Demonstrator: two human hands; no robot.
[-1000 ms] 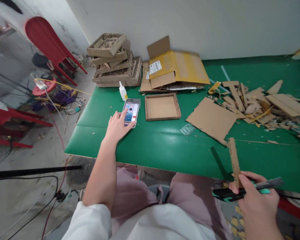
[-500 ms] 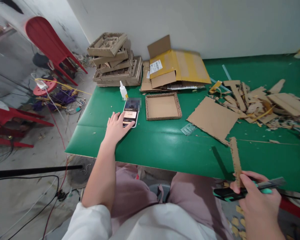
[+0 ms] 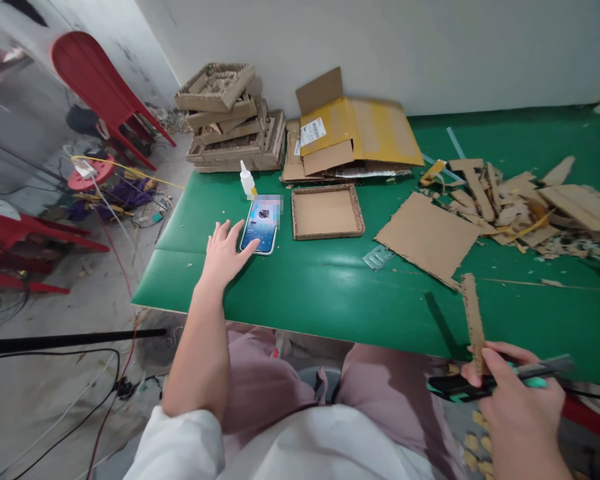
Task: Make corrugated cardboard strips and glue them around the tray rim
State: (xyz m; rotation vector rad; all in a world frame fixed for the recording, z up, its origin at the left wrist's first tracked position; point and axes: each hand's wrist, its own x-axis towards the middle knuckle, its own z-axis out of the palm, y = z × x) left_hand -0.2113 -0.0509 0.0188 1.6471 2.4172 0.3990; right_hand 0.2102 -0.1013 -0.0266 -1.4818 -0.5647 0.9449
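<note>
My left hand is open beside a smartphone lying on the green table. Its thumb is over the phone's lower left part, and the lit screen shows a blue picture. In my right hand, at the front edge on the right, are a narrow cardboard strip and a black and green utility knife with its blade out. The strip stands up between thumb and fingers; the knife lies across the palm. A shallow cardboard tray sits right of the phone, and a white glue bottle stands behind it.
Stacked cardboard trays stand at the back left, next to a yellow-taped carton. A square cardboard sheet and a clear plastic ruler lie right of the middle. Cardboard scraps cover the far right. Red chairs stand left.
The phone's screen has gone from a dark page with a light panel to a blue picture. My left hand has drawn back slightly to the left. My right hand keeps its hold.
</note>
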